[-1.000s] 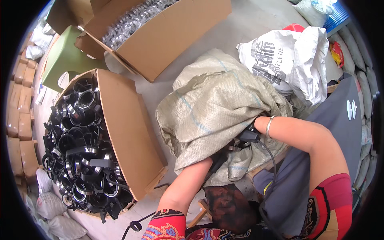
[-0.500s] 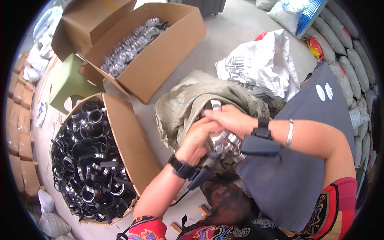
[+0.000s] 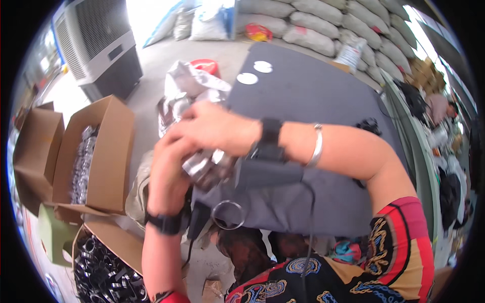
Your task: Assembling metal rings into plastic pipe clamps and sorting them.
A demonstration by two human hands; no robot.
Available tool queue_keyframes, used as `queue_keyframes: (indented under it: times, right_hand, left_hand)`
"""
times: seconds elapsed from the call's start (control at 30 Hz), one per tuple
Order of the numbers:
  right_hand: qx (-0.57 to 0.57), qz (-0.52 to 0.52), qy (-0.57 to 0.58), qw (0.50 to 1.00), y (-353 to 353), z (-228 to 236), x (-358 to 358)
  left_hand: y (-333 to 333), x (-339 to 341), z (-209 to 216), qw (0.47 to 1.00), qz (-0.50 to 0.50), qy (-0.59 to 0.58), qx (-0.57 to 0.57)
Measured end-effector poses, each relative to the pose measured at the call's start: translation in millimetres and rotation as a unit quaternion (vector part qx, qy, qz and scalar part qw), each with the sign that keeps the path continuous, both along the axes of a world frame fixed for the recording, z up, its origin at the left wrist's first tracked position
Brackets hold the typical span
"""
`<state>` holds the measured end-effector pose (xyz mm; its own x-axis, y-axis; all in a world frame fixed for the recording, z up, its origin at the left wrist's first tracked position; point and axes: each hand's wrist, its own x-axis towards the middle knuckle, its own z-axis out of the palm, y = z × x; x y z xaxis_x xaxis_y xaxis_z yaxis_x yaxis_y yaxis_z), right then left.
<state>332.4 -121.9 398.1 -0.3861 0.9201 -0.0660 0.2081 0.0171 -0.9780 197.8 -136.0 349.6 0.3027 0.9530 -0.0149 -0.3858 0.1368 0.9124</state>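
Observation:
Both my hands are raised close to the camera, cupped together around a bunch of shiny silver metal rings (image 3: 208, 166). My left hand (image 3: 167, 169) supports the bunch from the left and below. My right hand (image 3: 212, 126) covers it from above; that wrist wears a black strap and a silver bangle. One loose silver ring (image 3: 228, 215) is visible just under the bunch, in front of the dark grey table (image 3: 313, 96). A woven sack (image 3: 136, 194) lies partly hidden behind my left arm.
On the left, an open cardboard box (image 3: 108, 151) holds silver parts, with an empty box (image 3: 30, 151) beside it. A box of black ring parts (image 3: 103, 275) sits at lower left. A grey cooler unit (image 3: 98, 45) stands behind; stacked sacks (image 3: 328, 22) line the back.
My hands came out of the woven sack, gathered a bunch of silver rings and lifted it toward the camera. The view tilted up from the floor to the table and the room.

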Motion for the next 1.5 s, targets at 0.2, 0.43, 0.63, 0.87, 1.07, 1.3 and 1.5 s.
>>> queue_keyframes:
  times: [0.2, 0.43, 0.63, 0.87, 1.07, 1.3, 1.5]
  right_hand:
    - [0.032, -0.157, -0.1, 0.982, -44, -12, 178]
    - [0.065, -0.266, -0.077, 0.959, -123, -63, 322]
    - [0.009, -0.364, -0.008, 0.931, -147, -88, 417]
    - [-0.089, -0.478, 0.026, 0.873, -172, -92, 457]
    - [-0.09, -0.396, -0.305, 0.861, -176, -91, 461]
    - [0.139, -0.443, -0.46, 0.757, -169, -66, 405]
    - [0.064, -0.269, -0.05, 0.96, -155, -80, 396]
  left_hand:
    - [-5, 185, -25, 0.983, -0.156, -0.087, 0.041]
    - [-48, 331, -61, 0.939, -0.091, 0.19, 0.272]
    - [-69, 389, -32, 0.831, -0.203, 0.363, 0.37]
    - [-70, 420, -4, 0.649, -0.287, 0.523, 0.472]
    - [-57, 425, 8, 0.59, -0.365, 0.476, 0.541]
    - [-18, 406, -15, 0.808, -0.504, 0.123, 0.279]
    - [-29, 390, 2, 0.846, -0.484, 0.177, 0.137]
